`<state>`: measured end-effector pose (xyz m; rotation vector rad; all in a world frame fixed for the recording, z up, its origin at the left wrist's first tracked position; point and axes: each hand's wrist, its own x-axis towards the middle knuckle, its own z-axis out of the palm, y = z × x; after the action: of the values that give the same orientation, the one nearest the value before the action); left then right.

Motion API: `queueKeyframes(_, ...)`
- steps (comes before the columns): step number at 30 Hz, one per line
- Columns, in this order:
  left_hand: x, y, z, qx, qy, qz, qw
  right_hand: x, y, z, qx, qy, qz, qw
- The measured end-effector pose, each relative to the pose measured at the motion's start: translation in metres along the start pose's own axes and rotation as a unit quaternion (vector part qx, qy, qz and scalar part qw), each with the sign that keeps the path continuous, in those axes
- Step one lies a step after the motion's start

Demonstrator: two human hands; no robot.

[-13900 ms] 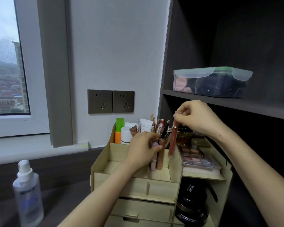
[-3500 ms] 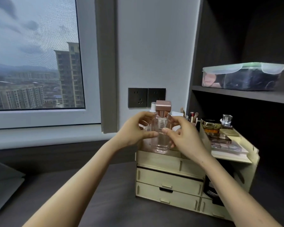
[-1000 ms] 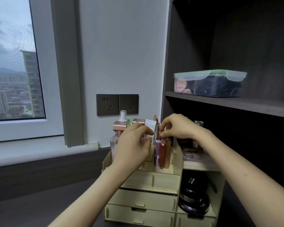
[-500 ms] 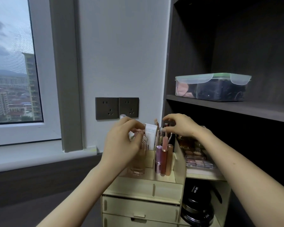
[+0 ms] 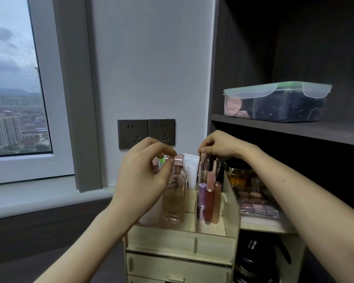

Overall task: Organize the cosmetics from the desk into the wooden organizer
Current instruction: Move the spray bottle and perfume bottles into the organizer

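Note:
The pale wooden organizer stands on the dark desk against the shelf unit. A clear perfume bottle with a rose-gold cap stands upright in its top left compartment. My left hand pinches that cap between thumb and forefinger and hides a second pale bottle behind it. My right hand pinches the top of a slim stick among the brushes in the narrow middle compartment. Three lip gloss tubes stand in front of it. A white tube stands behind the bottle.
An eyeshadow palette and a gold jar lie on the organizer's right shelf, with black jars below. A lidded plastic box sits on the dark shelf above. Two wall sockets are behind; a window sill runs at the left.
My left hand has kept hold of the perfume bottle's cap, and the bottle now stands upright in the left compartment. My right hand has stayed on the brush tops.

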<state>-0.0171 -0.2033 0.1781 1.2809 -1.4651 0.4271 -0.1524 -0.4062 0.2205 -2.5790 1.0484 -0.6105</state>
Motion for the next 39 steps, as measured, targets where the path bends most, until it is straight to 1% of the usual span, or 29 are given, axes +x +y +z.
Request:
queueKeyframes(2, -0.001, 0.000, 0.000, 0.001, 0.001, 0.002, 1.000, 0.000, 0.003, -0.003, 0.008, 0.007, 0.010, 1.000)
queueKeyframes(6, -0.002, -0.001, 0.000, 0.003, -0.001, 0.000, 1.000, -0.001, 0.009, -0.003, -0.025, 0.017, 0.021, 0.999)
queueKeyframes(9, -0.004, 0.000, -0.002, 0.003, -0.001, 0.001, 1.000, -0.004, 0.011, -0.002, -0.030, 0.019, 0.015, 0.999)
queueKeyframes(12, -0.004, 0.001, -0.005, 0.002, -0.003, 0.002, 1.000, -0.012, 0.012, -0.006, -0.025, 0.058, -0.001, 0.998)
queueKeyframes(15, -0.005, -0.001, -0.008, -0.003, 0.003, -0.002, 1.000, -0.029, 0.011, -0.014, -0.039, 0.108, 0.004, 0.993)
queueKeyframes(16, -0.006, -0.003, -0.010, -0.006, 0.005, -0.007, 1.000, -0.036, 0.009, -0.015, -0.055, 0.105, 0.006, 0.993)
queueKeyframes(18, -0.008, -0.006, -0.011, -0.007, 0.006, -0.015, 1.000, -0.046, 0.004, -0.014, -0.105, 0.064, 0.012, 0.992)
queueKeyframes(20, -0.009, -0.007, -0.012, -0.002, 0.007, -0.017, 1.000, -0.050, 0.002, -0.006, -0.187, 0.028, 0.015, 0.982)
queueKeyframes(24, -0.013, -0.009, -0.014, -0.003, 0.010, -0.019, 1.000, -0.045, 0.005, 0.009, -0.335, 0.032, 0.002, 0.942)
queueKeyframes(26, -0.014, -0.009, -0.014, -0.001, 0.005, -0.020, 1.000, -0.042, 0.006, 0.015, -0.383, 0.040, -0.002, 0.923)
queueKeyframes(28, -0.015, -0.010, -0.014, 0.000, 0.001, -0.020, 1.000, -0.038, 0.006, 0.018, -0.407, 0.051, -0.001, 0.912)
queueKeyframes(31, -0.015, -0.011, -0.015, 0.000, 0.001, -0.019, 1.000, -0.035, 0.006, 0.017, -0.403, 0.044, 0.016, 0.914)
queueKeyframes(32, -0.015, -0.011, -0.015, 0.000, 0.003, -0.019, 1.000, -0.035, 0.005, 0.014, -0.389, 0.044, 0.020, 0.920)
queueKeyframes(33, -0.015, -0.011, -0.015, 0.000, 0.006, -0.019, 1.000, -0.035, 0.004, 0.011, -0.357, 0.050, 0.024, 0.933)
queueKeyframes(35, -0.015, -0.011, -0.016, 0.000, 0.011, -0.021, 1.000, -0.033, 0.003, 0.006, -0.259, 0.077, 0.023, 0.963)
queueKeyframes(36, -0.015, -0.012, -0.016, -0.001, 0.012, -0.021, 1.000, -0.030, 0.002, 0.005, -0.216, 0.093, 0.017, 0.972)
queueKeyframes(37, -0.015, -0.012, -0.016, 0.000, 0.011, -0.021, 1.000, -0.027, 0.001, 0.006, -0.188, 0.106, 0.010, 0.976)
queueKeyframes(39, -0.015, -0.014, -0.016, 0.003, 0.010, -0.021, 1.000, -0.020, -0.001, 0.009, -0.172, 0.116, 0.009, 0.978)
